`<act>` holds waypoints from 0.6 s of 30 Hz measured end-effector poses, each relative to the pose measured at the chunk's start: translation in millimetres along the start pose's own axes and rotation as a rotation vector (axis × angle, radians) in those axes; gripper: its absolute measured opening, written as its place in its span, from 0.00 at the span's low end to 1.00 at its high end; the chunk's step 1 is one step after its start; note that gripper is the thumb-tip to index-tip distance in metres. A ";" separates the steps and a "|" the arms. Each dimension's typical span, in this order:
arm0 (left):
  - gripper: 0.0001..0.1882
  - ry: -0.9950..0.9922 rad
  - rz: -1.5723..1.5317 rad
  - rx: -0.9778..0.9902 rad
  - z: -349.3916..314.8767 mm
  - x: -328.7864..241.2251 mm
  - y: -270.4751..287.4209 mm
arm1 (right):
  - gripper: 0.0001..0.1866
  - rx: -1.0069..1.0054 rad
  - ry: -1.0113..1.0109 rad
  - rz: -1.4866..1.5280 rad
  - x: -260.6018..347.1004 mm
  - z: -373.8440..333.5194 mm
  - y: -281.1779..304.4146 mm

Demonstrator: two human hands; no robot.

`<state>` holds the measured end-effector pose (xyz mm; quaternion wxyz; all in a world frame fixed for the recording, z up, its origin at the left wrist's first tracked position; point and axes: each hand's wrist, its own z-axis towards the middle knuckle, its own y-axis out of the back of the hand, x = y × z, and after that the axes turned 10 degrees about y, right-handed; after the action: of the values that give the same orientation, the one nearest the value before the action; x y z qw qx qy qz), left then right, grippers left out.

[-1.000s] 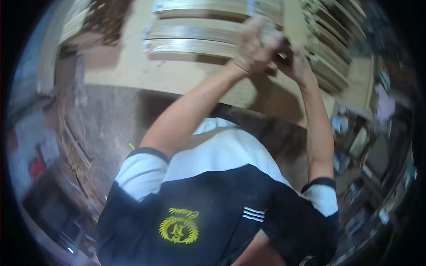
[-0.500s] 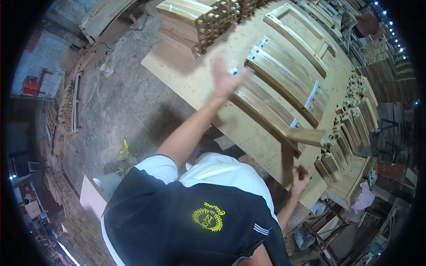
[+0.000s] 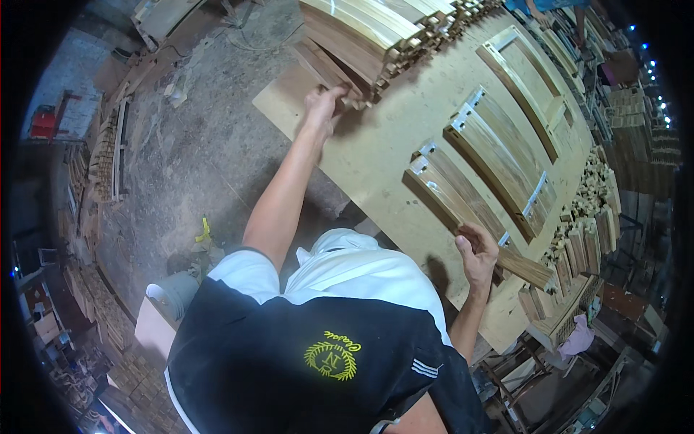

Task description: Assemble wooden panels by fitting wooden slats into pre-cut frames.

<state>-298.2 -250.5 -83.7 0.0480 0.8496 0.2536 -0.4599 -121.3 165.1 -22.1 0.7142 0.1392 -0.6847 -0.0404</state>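
Black and white cloth fills the lower middle of the view: your own short-sleeved shirt (image 3: pixel 318 340) with a yellow wreath emblem, seen from above. Just beyond it, your right hand (image 3: pixel 477 252) is curled around the near end of a long brown wooden frame piece with pale metal brackets (image 3: pixel 463 206), fingers (image 3: pixel 483 235) wrapped over its edge, so that hand is gripping wood. The frame piece lies flat on the large pale plywood worktable (image 3: pixel 390 155), slanting away from you. Beside it, further right, lie two more slatted wooden frames (image 3: pixel 506 163) of the same kind, side by side and also flat on the table. Along the table's right edge stands a crowded row of small brown wooden blocks (image 3: pixel 578 231).

Your left arm stretches far out across the table's left corner. Your left hand (image 3: pixel 322 105) is closed around the end of a piece at the bottom of a tall stack of light wooden slats and frames (image 3: pixel 376 36), at the stack's near left corner; which single piece it grips you cannot tell from here. Your two hands are well apart.

To the left, below the table, is a grey dusty concrete floor (image 3: pixel 188 152) with a small yellow object (image 3: pixel 204 231) lying on it, and piles of timber offcuts (image 3: pixel 105 155) along the far left wall.
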 end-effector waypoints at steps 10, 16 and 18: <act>0.35 -0.600 0.502 0.074 -128.0 60.3 -5.6 | 0.29 0.199 -0.072 0.278 41.6 127.1 -114.1; 0.39 -1.090 0.766 0.135 -105.1 56.3 -47.2 | 0.34 0.118 -0.050 0.309 30.6 159.9 -123.8; 0.39 -1.242 0.833 0.143 -95.4 53.9 -52.0 | 0.32 0.075 -0.048 0.451 24.1 159.4 -116.8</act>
<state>-226.5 -154.5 -64.7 0.2969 0.4606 -0.1933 -0.8138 -262.1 24.3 -24.8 0.6832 0.0083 -0.7162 0.1425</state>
